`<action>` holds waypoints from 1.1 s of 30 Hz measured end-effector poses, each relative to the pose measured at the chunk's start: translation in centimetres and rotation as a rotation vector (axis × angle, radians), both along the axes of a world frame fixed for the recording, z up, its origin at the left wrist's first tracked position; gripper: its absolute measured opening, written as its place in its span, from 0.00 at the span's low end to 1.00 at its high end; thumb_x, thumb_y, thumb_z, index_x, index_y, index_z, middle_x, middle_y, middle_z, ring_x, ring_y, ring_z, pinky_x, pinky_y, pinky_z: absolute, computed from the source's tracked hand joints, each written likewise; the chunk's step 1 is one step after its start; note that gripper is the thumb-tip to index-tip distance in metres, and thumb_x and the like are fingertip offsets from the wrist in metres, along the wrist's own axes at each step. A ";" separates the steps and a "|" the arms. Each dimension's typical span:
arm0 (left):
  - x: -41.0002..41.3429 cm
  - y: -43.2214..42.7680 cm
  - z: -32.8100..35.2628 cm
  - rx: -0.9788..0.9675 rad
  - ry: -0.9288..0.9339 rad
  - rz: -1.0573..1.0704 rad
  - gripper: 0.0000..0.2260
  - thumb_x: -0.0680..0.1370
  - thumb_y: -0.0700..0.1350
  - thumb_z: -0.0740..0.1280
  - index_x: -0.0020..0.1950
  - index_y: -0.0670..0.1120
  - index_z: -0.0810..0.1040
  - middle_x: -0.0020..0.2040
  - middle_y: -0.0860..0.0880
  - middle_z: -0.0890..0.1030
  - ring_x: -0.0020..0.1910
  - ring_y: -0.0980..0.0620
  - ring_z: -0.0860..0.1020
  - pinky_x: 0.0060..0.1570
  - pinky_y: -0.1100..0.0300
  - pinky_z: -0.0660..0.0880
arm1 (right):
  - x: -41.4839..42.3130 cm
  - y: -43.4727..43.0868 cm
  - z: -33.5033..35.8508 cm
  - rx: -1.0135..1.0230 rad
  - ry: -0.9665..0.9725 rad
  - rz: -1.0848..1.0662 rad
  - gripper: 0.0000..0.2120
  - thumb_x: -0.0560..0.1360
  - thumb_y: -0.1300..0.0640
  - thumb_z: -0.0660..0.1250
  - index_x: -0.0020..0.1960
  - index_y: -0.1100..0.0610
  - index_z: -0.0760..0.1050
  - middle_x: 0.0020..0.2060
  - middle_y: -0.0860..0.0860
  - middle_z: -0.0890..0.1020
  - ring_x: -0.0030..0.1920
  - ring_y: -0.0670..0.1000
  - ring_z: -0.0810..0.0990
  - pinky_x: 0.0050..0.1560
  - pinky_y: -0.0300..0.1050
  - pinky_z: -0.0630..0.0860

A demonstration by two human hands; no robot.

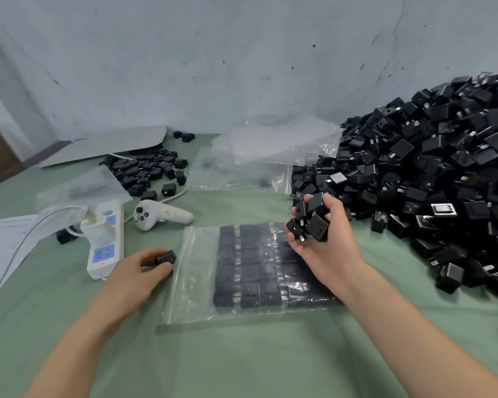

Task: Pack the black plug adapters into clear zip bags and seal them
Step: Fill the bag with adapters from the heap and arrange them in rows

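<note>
A clear zip bag [193,285] lies flat on the green table in front of me, its right part filled with neat rows of black plug adapters [250,271]. My left hand [138,271] pinches one black adapter [166,257] at the bag's left edge. My right hand [325,245] hovers over the bag's upper right corner, palm up, its fingers curled round several black adapters [311,219]. A large heap of loose black adapters [431,173] fills the right side of the table.
A white power strip [104,242] with a red light lies left of the bag, a white handheld controller [158,215] behind it. Spare clear bags [259,156] are piled at the back, beside a smaller pile of adapters [147,170] and a grey sheet [104,145].
</note>
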State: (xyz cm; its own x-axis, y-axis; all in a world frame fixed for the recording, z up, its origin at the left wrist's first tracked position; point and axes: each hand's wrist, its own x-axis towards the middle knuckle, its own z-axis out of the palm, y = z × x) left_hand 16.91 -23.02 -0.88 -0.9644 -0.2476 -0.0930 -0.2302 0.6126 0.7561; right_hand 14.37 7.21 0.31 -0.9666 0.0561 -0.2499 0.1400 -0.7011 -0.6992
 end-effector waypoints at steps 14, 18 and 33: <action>0.1 -1.1 -1.4 -0.038 0.086 -0.222 0.11 0.77 0.56 0.71 0.58 0.63 0.79 0.51 0.63 0.83 0.53 0.65 0.80 0.53 0.63 0.73 | -0.3 -0.4 -0.9 0.703 0.263 -0.104 0.09 0.81 0.43 0.62 0.56 0.43 0.78 0.44 0.43 0.78 0.39 0.43 0.76 0.39 0.42 0.77; 0.3 -1.5 -1.4 -0.142 0.121 -0.293 0.13 0.74 0.53 0.74 0.56 0.62 0.78 0.59 0.61 0.78 0.61 0.61 0.76 0.60 0.63 0.69 | 0.0 -0.1 -2.3 1.220 0.398 -0.126 0.14 0.78 0.37 0.61 0.61 0.38 0.73 0.49 0.39 0.78 0.51 0.42 0.76 0.53 0.45 0.73; -2.8 0.2 -2.3 -0.236 0.204 -0.255 0.13 0.72 0.53 0.76 0.56 0.54 0.84 0.65 0.49 0.76 0.68 0.46 0.72 0.70 0.43 0.66 | 0.5 -0.8 -3.5 1.966 0.460 0.073 0.21 0.78 0.37 0.59 0.70 0.39 0.66 0.63 0.44 0.72 0.64 0.52 0.66 0.67 0.48 0.62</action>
State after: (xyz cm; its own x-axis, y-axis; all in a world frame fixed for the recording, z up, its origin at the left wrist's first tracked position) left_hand 14.06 -22.78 -3.21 -0.9905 0.0101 0.1371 0.0915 0.7927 0.6027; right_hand 14.88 6.37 -3.19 -0.9406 -0.1430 0.3080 -0.2496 0.9062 -0.3413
